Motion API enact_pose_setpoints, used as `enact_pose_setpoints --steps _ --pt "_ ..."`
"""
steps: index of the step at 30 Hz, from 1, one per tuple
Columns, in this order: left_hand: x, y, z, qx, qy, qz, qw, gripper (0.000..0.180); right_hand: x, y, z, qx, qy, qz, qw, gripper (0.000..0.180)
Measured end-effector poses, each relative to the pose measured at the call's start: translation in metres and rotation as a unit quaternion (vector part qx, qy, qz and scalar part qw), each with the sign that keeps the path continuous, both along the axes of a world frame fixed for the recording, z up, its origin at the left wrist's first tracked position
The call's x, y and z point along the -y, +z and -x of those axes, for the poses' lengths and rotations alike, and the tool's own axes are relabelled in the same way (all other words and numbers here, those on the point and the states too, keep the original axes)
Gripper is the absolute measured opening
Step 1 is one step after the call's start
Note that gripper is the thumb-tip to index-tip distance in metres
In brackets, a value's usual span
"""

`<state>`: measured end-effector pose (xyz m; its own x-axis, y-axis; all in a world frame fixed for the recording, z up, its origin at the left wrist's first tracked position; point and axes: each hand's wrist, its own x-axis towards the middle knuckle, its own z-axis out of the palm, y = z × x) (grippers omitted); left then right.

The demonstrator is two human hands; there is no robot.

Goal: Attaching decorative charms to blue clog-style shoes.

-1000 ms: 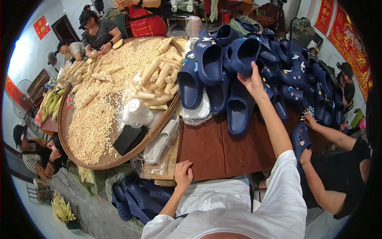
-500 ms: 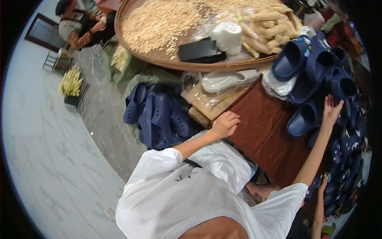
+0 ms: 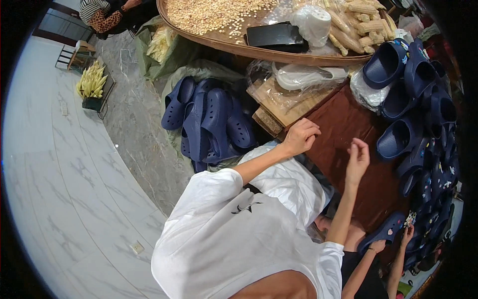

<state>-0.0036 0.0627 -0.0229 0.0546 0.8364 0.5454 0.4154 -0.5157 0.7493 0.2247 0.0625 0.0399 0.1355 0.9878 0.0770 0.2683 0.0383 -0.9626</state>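
My left hand (image 3: 301,136), its fingers curled in, is over the near edge of the brown cloth (image 3: 348,122). Whether anything is inside its fingers is hidden. Farther right, my right hand (image 3: 358,160) hangs above the same cloth with loosely bent fingers apart and nothing visible in it. Navy foam clogs (image 3: 396,139) are heaped along the cloth's right side, several with small charms. At the lower right, another person's hand (image 3: 377,246) holds a navy clog (image 3: 386,231) with charms; a further hand (image 3: 407,235) is at a small light-coloured piece beside it.
A wicker tray (image 3: 279,56) of corn kernels, bare cobs, a black phone (image 3: 276,37) and a white plastic roll (image 3: 313,26) stands ahead. Below it, a bagged white shoe (image 3: 303,77) lies on a wooden board (image 3: 298,107). More navy clogs (image 3: 209,117) fill a sack at left.
My right hand has left the clog heap and moved left over the cloth. My left hand has shifted slightly right and up. The view has moved, showing more of the other person's hands and clog.
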Motion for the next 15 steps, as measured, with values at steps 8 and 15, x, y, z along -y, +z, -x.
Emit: enact_pose_setpoints --steps 8,15 --pt "0.028 -0.008 0.006 -0.031 0.000 -0.001 1.000 0.021 0.044 -0.016 0.027 0.107 -0.058 -0.045 0.992 0.013" --pt "0.026 -0.005 0.003 -0.077 -0.024 -0.024 0.996 0.025 -0.006 0.000 -0.020 0.145 -0.235 -0.130 0.952 0.026"
